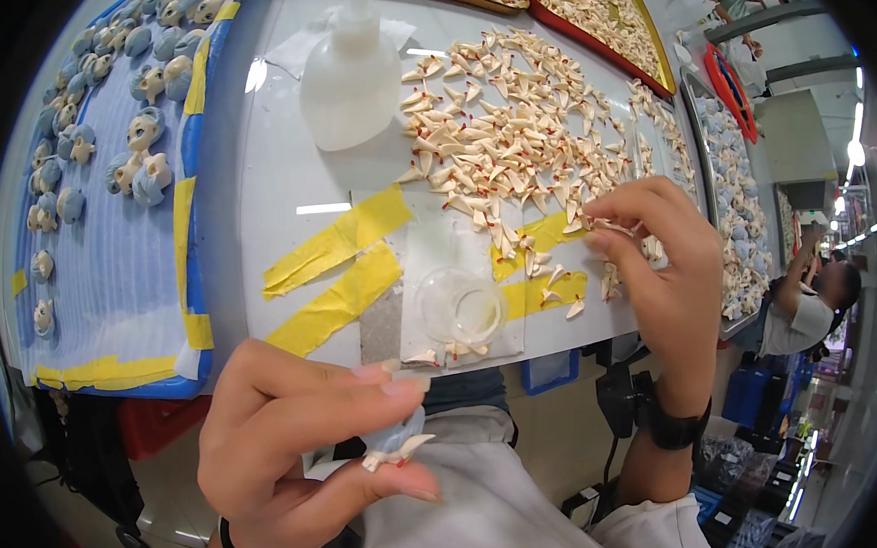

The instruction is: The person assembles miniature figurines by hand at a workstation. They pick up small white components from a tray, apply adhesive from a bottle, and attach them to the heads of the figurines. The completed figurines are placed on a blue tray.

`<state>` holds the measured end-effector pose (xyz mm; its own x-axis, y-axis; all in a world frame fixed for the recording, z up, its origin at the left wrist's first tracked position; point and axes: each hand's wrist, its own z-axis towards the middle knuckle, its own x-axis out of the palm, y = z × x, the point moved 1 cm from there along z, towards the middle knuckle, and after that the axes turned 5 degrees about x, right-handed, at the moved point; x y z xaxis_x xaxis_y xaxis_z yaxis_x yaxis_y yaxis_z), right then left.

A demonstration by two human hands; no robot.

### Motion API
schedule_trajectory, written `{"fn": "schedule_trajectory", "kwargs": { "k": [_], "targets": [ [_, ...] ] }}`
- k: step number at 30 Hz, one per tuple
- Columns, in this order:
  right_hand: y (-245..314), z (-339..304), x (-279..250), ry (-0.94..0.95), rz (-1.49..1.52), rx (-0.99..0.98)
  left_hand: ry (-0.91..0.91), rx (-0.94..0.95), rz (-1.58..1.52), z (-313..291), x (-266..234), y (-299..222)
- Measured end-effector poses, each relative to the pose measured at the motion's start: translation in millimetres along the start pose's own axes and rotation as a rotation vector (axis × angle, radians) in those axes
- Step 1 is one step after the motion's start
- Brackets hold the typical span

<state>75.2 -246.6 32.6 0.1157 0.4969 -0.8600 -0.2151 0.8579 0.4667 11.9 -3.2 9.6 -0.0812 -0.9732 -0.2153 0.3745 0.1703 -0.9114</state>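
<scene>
My left hand (298, 430) is closed around a small blue-haired doll head (395, 432), mostly hidden by the fingers. A cream horn-shaped piece (400, 454) with a red spot lies along it, just above the thumb. Over the near right edge of a loose pile of cream pointed pieces with red tips (510, 131), my right hand (670, 252) has thumb and forefinger pinched on one cream piece (610, 226). Between the hands stands a small clear cup (465, 307) near the table's front edge.
A blue tray (196, 227) with blue doll heads (145, 155) is at left. A white squeeze bottle (351, 85) stands behind yellow tape strips (338, 240). Trays of cream pieces (598, 13) lie at the back; another tray of heads (738, 209) is right. Another person (808, 319) sits far right.
</scene>
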Motion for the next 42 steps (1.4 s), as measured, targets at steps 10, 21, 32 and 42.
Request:
{"fn": "schedule_trajectory", "kwargs": {
  "k": [10,21,32,42],
  "targets": [
    [-1.1,4.5,6.7,-0.014,-0.180,-0.187,0.064,0.019,-0.006,1.2,-0.2,-1.2],
    [0.9,-6.8,-5.5,-0.194,0.276,0.048,0.058,-0.035,-0.114,-2.3,-2.7,1.8],
    [16.9,-27.6,-11.8,-0.082,0.729,0.178,0.085,-0.144,-0.495,-12.9,0.5,14.0],
    [12.6,-28.0,-0.8,0.005,0.900,0.191,0.027,-0.219,-0.574,-13.4,3.9,11.5]
  ]
}}
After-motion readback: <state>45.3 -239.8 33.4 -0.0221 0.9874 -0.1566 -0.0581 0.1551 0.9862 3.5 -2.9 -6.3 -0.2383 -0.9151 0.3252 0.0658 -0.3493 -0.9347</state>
